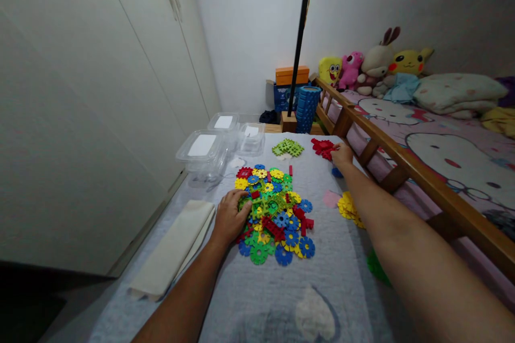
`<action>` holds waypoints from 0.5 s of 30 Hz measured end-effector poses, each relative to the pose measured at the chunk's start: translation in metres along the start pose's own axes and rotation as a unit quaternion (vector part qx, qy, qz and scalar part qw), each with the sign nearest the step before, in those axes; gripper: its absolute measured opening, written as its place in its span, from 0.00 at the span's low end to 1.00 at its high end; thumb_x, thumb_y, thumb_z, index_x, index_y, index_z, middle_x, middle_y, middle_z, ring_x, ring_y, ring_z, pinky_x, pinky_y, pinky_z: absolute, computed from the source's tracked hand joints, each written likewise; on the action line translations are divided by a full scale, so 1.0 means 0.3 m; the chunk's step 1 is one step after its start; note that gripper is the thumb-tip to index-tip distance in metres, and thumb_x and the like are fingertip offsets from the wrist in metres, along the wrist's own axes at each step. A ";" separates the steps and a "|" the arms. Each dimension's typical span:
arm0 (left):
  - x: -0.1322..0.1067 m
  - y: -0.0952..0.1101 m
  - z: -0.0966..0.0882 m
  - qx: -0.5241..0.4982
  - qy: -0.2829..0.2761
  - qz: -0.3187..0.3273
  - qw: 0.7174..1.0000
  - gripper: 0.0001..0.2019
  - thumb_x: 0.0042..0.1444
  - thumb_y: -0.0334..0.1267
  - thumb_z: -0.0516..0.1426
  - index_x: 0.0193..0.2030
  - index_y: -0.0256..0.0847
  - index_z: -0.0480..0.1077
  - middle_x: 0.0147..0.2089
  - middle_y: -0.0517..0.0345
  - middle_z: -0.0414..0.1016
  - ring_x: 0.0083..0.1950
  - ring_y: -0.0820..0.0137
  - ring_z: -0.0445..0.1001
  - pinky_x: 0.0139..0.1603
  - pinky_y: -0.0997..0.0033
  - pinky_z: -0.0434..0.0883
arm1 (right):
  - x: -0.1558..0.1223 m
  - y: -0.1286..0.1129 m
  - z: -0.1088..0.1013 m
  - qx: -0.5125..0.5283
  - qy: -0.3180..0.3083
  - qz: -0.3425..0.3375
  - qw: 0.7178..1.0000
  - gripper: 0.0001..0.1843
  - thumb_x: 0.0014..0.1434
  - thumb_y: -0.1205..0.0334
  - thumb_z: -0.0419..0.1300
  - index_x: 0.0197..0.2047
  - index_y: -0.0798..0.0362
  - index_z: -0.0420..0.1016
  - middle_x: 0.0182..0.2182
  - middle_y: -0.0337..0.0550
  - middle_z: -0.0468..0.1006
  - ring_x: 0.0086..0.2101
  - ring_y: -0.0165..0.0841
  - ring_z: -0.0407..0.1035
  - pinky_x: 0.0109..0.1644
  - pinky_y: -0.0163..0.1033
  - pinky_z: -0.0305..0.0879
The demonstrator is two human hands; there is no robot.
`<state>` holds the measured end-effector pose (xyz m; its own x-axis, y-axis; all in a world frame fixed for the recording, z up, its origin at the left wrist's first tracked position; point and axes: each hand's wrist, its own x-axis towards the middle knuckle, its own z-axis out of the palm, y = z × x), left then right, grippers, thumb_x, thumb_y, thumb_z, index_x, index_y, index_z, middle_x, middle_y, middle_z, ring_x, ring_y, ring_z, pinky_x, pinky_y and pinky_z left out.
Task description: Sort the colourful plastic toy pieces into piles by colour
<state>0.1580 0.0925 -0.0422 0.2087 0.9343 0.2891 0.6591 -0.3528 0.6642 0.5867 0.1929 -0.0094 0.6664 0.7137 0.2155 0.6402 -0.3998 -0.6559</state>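
Note:
A heap of flat plastic gear-shaped pieces (276,211) in red, yellow, blue and green lies on a grey quilt (281,284). My left hand (231,217) rests at the heap's left edge, fingers curled into the pieces. My right hand (341,154) reaches far forward to a small pile of red pieces (324,147), fingers closed at its right edge. Sorted piles lie around: light green pieces (287,147), yellow pieces (349,208), a few blue ones (337,172) under my right wrist, and green ones (376,268) partly hidden by my forearm.
Clear plastic lidded containers (207,153) stand at the quilt's far left. A folded cream cloth (177,244) lies left of my arm. A wooden bed rail (402,158) runs along the right, with plush toys (374,64) behind. A black pole (300,37) and blue roller (308,110) stand beyond.

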 end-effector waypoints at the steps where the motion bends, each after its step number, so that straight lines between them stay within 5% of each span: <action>1: 0.000 0.000 0.000 -0.001 0.000 0.000 1.000 0.13 0.61 0.44 0.55 0.49 0.45 0.74 0.54 0.51 0.75 0.58 0.57 0.72 0.63 0.51 0.67 | 0.000 -0.001 -0.004 0.003 0.002 0.002 1.000 0.17 0.50 0.74 0.55 0.42 0.54 0.75 0.38 0.54 0.79 0.43 0.43 0.72 0.46 0.43 0.64; 8: 0.002 0.008 -0.007 -0.024 0.006 -0.008 1.000 0.14 0.61 0.45 0.55 0.49 0.44 0.74 0.54 0.51 0.75 0.59 0.58 0.72 0.64 0.52 0.66 | -0.076 -0.054 -0.032 0.028 -0.011 -0.069 0.997 0.15 0.54 0.74 0.53 0.42 0.54 0.76 0.43 0.57 0.79 0.47 0.45 0.72 0.52 0.46 0.64; 15: 0.016 0.004 -0.024 -0.075 0.043 -0.016 0.996 0.15 0.61 0.47 0.53 0.48 0.43 0.73 0.52 0.50 0.75 0.57 0.59 0.72 0.63 0.54 0.67 | -0.273 -0.180 0.066 0.004 -0.219 -0.199 0.955 0.13 0.53 0.66 0.64 0.44 0.54 0.79 0.38 0.44 0.82 0.37 0.34 0.74 0.43 0.35 0.67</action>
<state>0.1547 0.0961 -0.0352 0.1216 0.9395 0.3203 0.5481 -0.3326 0.7674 0.4900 0.1675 -0.0061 0.1468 0.9810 0.1272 0.8059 -0.0441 -0.5904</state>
